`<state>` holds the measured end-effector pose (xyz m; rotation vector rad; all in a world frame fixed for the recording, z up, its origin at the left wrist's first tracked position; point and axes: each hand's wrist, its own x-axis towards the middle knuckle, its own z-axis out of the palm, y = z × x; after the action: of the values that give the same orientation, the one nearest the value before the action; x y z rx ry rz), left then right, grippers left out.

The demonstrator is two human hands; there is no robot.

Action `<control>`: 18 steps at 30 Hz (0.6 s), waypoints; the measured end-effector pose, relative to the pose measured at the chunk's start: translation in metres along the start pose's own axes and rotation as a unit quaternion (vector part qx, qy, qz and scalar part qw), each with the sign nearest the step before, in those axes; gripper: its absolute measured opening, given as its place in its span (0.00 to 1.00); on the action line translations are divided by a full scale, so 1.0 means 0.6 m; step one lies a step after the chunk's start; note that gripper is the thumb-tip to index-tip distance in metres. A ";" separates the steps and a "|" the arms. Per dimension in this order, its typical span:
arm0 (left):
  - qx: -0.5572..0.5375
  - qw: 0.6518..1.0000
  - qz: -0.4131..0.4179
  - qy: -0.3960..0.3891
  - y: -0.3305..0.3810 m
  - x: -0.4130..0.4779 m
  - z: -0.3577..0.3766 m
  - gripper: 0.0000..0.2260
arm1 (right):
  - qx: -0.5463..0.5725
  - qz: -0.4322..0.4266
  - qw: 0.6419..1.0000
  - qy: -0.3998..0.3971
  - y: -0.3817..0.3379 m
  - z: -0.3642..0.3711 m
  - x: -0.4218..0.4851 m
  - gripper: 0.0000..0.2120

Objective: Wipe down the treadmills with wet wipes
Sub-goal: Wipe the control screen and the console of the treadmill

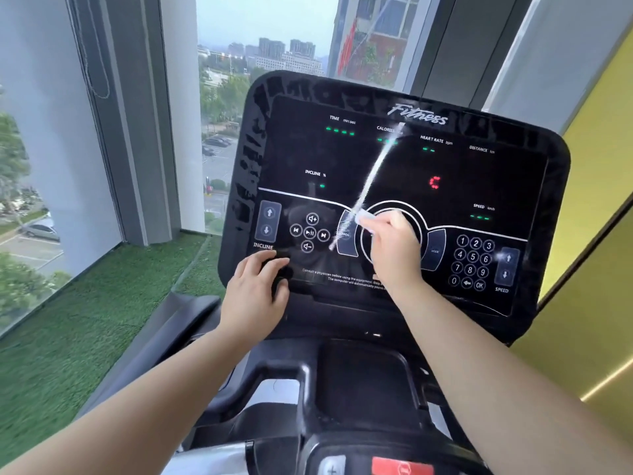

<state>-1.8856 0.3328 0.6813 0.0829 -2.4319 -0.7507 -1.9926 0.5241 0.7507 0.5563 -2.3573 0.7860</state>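
A black treadmill console (394,159) fills the middle of the view, its glossy panel lit with green dashes and a red figure. My right hand (394,248) grips a small white wet wipe (365,220) and presses it on the round centre control of the panel. A pale streak, perhaps a reflection, runs diagonally across the screen above the wipe. My left hand (255,293) rests on the console's lower left edge, below the INCLINE buttons, fingers curled over the rim.
A number keypad (474,260) and SPEED arrows sit at the panel's right. Below lie the black tray (363,371) and a red stop button (402,467). Windows and green artificial turf (85,330) are on the left, a yellow wall (599,234) on the right.
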 end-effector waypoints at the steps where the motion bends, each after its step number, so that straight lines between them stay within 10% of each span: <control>1: -0.003 1.000 -0.004 -0.002 0.001 -0.001 0.000 0.20 | -0.012 -0.008 1.000 -0.009 -0.021 0.014 0.018 0.14; 11: 0.006 1.000 0.023 0.014 0.027 -0.013 0.031 0.23 | -0.099 -0.335 0.917 -0.193 -0.023 0.043 -0.017 0.14; 18: 0.039 0.994 0.095 -0.032 0.078 -0.016 0.066 0.19 | -0.168 -0.284 0.912 -0.243 0.080 -0.037 -0.064 0.26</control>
<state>-1.8945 0.3937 0.6748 -0.1438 -2.4861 -0.5821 -1.9812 0.5814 0.7211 1.3190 -2.4660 -0.0394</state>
